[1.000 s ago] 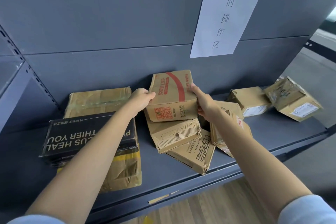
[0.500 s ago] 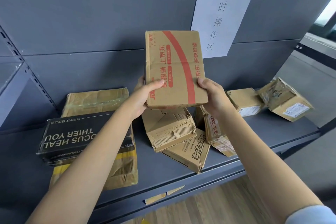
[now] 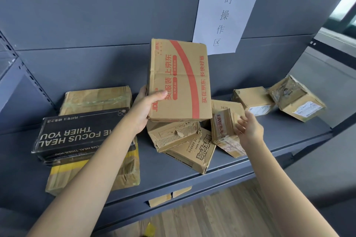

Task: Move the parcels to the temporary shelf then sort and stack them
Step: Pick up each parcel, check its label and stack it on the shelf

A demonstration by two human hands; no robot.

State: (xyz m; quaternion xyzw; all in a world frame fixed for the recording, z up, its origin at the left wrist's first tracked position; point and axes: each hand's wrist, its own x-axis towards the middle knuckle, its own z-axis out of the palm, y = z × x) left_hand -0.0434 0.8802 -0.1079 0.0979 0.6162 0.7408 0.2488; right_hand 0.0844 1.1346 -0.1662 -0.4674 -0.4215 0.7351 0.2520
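My left hand (image 3: 146,107) grips the lower left edge of a brown carton with a red stripe (image 3: 180,81), held upright above the grey shelf (image 3: 273,131). My right hand (image 3: 249,131) reaches the small tilted carton with red print (image 3: 221,124), fingers loosely curled at its right side. Under the lifted carton lie a crushed brown box (image 3: 173,135) and a flat printed box (image 3: 194,152). A black box with white lettering (image 3: 77,132) lies on a large flat brown parcel (image 3: 98,98) at the left.
Two small cartons with white labels (image 3: 252,100) (image 3: 296,98) lie at the shelf's right end. A paper sign (image 3: 229,5) hangs on the back panel. A shelf upright (image 3: 28,75) stands at left. Wood floor (image 3: 221,215) shows below.
The red-striped carton was lifted off the pile by both hands. My right hand has since let go of it and dropped to the small carton on the right.
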